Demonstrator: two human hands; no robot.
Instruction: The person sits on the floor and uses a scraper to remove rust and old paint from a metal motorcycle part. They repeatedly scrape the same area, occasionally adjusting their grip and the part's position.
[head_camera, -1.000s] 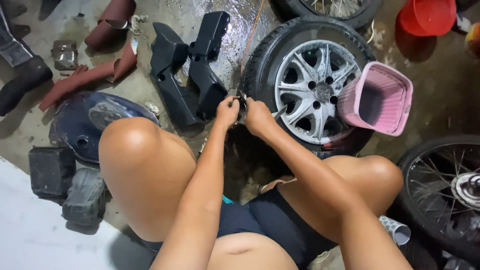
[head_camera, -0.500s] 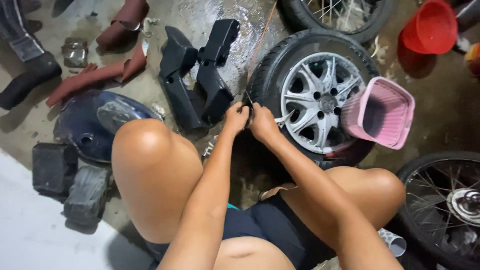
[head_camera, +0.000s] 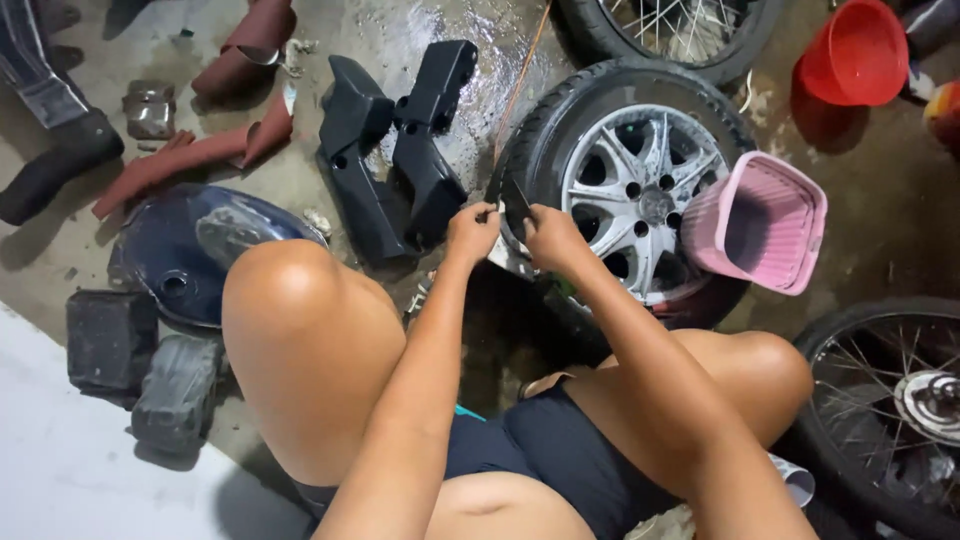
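- Left hand (head_camera: 472, 230): raised before the tyre's near edge, fingers pinched around a small pale object too tiny to identify.
- Right hand (head_camera: 553, 238): just beside the left, fingers clenched on a thin dark strip-like piece (head_camera: 517, 200) lying against the tyre's sidewall; nature of the piece unclear.
- Motorcycle wheel (head_camera: 625, 185): black tyre on a silver cast rim with branching spokes, lying tilted on the wet concrete floor (head_camera: 470, 30), directly beyond both hands.
- Pink plastic basket (head_camera: 762, 222): tipped on its side, resting on the wheel's right part and covering a portion of rim and tyre.
- Black plastic body panels (head_camera: 395, 150): several angular pieces heaped left of the wheel, near the left hand.
- Thin orange cord (head_camera: 515, 85): running from the top edge down toward the tyre's left edge.
- Dark blue fuel tank (head_camera: 195, 250): on the floor at left, partly hidden behind the left knee (head_camera: 290, 300).
- Dark red panels (head_camera: 185, 155): scattered at upper left, well apart from the hands.
- Two dark blocks (head_camera: 140, 365): lower left, near a pale slab edge.
- Spoked wheels: one at top (head_camera: 665, 25), one at lower right (head_camera: 885, 400), both cut off by the frame.
- Red bucket (head_camera: 855, 50): upper right, lying on its side.
- Forearms and thighs: filling the foreground, concealing the floor below the hands.
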